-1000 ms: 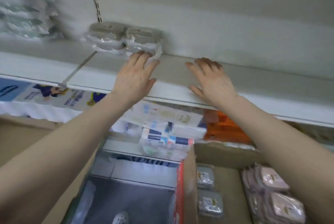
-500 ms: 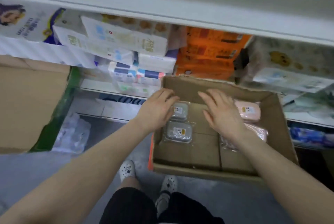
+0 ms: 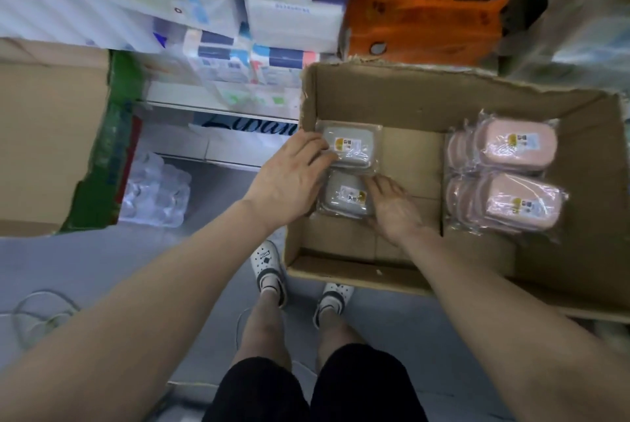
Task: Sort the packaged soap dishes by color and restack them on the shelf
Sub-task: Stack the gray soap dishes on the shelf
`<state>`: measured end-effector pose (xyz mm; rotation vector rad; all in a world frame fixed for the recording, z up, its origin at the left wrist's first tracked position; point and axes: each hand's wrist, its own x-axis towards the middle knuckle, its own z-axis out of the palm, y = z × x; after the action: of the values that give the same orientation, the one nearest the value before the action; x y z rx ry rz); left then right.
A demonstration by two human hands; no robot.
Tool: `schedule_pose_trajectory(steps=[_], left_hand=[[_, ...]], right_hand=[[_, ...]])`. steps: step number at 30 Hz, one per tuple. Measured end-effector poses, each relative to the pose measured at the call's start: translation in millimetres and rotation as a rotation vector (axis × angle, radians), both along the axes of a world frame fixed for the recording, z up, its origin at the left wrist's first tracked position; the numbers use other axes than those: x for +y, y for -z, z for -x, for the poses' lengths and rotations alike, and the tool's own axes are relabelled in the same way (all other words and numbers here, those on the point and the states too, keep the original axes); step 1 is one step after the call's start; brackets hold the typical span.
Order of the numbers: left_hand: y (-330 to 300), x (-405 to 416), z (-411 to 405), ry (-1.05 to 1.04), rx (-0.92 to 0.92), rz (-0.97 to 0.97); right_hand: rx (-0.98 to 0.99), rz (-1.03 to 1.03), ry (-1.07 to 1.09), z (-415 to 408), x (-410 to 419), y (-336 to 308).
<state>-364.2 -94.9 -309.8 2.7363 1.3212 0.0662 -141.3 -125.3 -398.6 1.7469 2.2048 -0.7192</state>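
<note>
Cardboard, torn raggedly along its far rim, forms the open box (image 3: pixel 392 94) on the grey floor (image 3: pixel 102 268), hemmed in by an orange pack (image 3: pixel 426 2) and white paper-goods bundles (image 3: pixel 170 12) behind it and a larger carton (image 3: pixel 44 135) to the left. Inside at the left lie two grey soap dishes (image 3: pixel 347 149), rounded rectangles in crinkly clear film with small labels, while glossy pink soap dishes (image 3: pixel 511 179) sit stacked along the right, well apart. Left hand (image 3: pixel 289 176) rests relaxed fingers on the far grey pack's edge, and right hand (image 3: pixel 392 206) lies flat, fingers straight, against the near grey one, neither visibly gripping.
</note>
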Motion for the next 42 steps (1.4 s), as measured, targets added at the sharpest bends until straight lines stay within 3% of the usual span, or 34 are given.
schedule_pose_trajectory(steps=[5,8,11,14,17,23,28,32,38,42], left_hand=[[-1.5,2.7,-3.5,-0.006,0.036,0.025],[-2.5,5.7,-8.1,-0.009,0.057,0.019],[-5.0,7.0,-13.6,0.002,0.090,0.002],[-7.7,8.2,-18.4,0.036,0.184,-0.029],[-9.8,14.7,-37.2,0.100,0.258,-0.054],[26.0,56.8,-90.4,-0.047,0.452,0.196],[78.9,90.6,-106.0,-0.216,0.530,0.346],[103.0,96.0,-108.0,-0.242,0.533,0.345],[100.4,95.0,-109.7,-0.289,0.457,0.370],[83.5,94.0,-103.1,-0.301,0.361,0.354]], right_hand=[[-0.076,0.150,0.097,-27.2,-14.0,-9.4],[-0.138,0.216,0.319,-52.0,-17.9,-15.2],[-0.070,0.253,0.533,-59.3,-13.8,-15.7],[-0.023,0.218,0.416,-53.5,-11.4,-21.0],[-0.112,0.078,0.182,-60.0,-5.9,-24.2],[-0.194,0.009,-0.273,-78.5,11.8,-14.2],[-0.213,0.115,-0.310,-92.1,23.4,-0.3],[-0.218,0.084,-0.311,-101.0,23.8,9.1],[-0.257,-0.038,-0.594,-101.8,29.1,20.2],[-0.192,-0.085,-0.508,-100.8,27.2,13.6]])
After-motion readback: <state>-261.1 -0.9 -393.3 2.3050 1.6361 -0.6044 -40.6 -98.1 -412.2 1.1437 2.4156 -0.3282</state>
